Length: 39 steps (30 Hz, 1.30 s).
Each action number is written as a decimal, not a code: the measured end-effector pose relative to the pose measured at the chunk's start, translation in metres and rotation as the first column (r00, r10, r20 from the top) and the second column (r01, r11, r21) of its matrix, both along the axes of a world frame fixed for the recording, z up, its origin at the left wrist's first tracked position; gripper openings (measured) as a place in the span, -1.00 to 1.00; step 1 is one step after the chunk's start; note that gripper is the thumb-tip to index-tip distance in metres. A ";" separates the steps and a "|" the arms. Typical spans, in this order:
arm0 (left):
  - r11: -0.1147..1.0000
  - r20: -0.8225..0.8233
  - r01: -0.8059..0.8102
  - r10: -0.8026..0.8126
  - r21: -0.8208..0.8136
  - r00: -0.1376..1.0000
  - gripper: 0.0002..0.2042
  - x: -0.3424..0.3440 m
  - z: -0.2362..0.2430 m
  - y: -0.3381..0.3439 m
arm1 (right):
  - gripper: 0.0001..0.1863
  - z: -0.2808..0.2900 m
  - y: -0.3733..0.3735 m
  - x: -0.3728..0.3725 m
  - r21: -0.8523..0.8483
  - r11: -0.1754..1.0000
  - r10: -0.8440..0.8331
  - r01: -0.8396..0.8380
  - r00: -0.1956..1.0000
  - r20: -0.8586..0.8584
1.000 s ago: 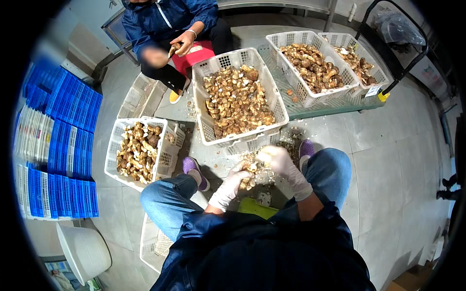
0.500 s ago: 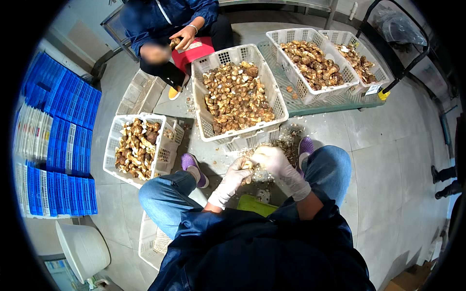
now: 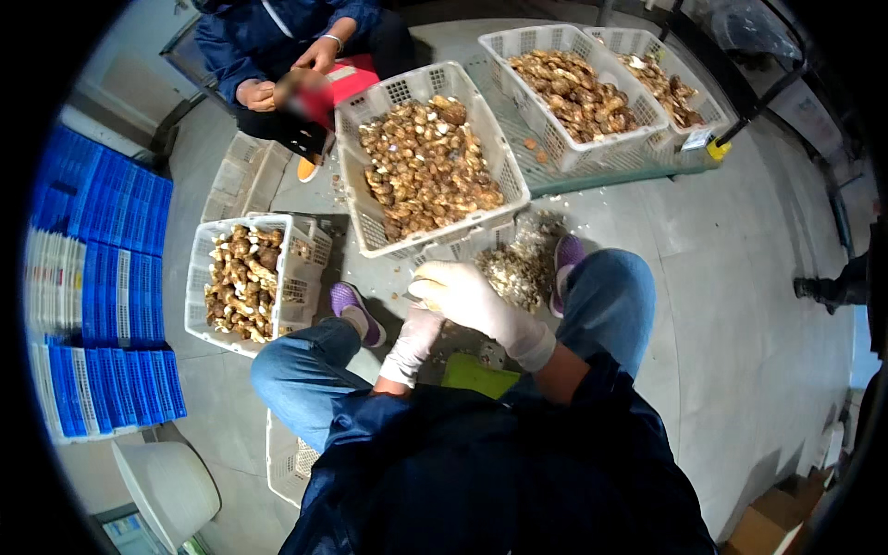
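Observation:
My two gloved hands meet between my knees, in front of the large white crate heaped with brown mushrooms. My right hand is closed and lies over the fingers of my left hand, covering most of them. The left is closed around a mushroom, now almost wholly hidden between the hands. Whether the right holds a tool cannot be seen. Pale trimmings lie heaped on the floor just beyond my right hand. Below the hands is a bright green object, partly hidden.
A smaller crate of mushrooms stands at left. Two more crates sit on a green platform at far right. Across from me, a co-worker handles something. Stacked blue crates and a white tub line the left side.
My right hand has moved left and closed over the left hand, hiding the mushroom that showed between them. The whole view has shifted slightly. The co-worker's hands have moved.

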State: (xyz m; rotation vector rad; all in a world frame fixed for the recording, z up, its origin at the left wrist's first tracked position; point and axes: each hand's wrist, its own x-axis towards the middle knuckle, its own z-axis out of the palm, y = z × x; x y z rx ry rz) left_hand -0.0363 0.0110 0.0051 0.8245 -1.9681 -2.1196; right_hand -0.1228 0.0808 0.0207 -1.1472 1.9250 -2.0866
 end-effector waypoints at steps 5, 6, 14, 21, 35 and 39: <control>0.973 -0.033 -0.054 0.063 0.224 0.997 -0.67 -0.003 -0.007 -0.014 | -0.87 -0.005 0.018 -0.070 0.052 0.944 0.304 -0.326 0.919 0.249; 0.979 -0.033 -0.028 0.035 0.203 0.999 -0.68 -0.008 -0.002 -0.013 | -0.88 -0.011 0.022 -0.069 0.216 0.946 0.220 -0.242 0.968 0.121; 0.992 -0.089 -0.064 0.074 0.113 0.993 -0.73 0.004 -0.011 -0.011 | -0.88 0.026 0.016 -0.057 0.455 0.887 0.171 -0.077 0.970 -0.170; 0.981 -0.134 -0.071 0.096 0.181 0.986 -0.70 -0.009 -0.013 -0.008 | -0.88 -0.056 0.017 -0.071 0.496 0.861 0.086 -0.113 0.993 0.076; 0.990 -0.084 -0.137 0.139 0.024 0.987 -0.69 -0.001 -0.014 -0.001 | -0.80 -0.019 0.014 -0.045 0.409 0.905 0.094 -0.121 0.992 0.085; 0.973 -0.005 -0.112 0.114 -0.201 0.994 -0.67 0.000 -0.012 0.006 | -0.82 -0.023 0.022 -0.053 0.527 0.850 0.021 0.000 0.999 -0.034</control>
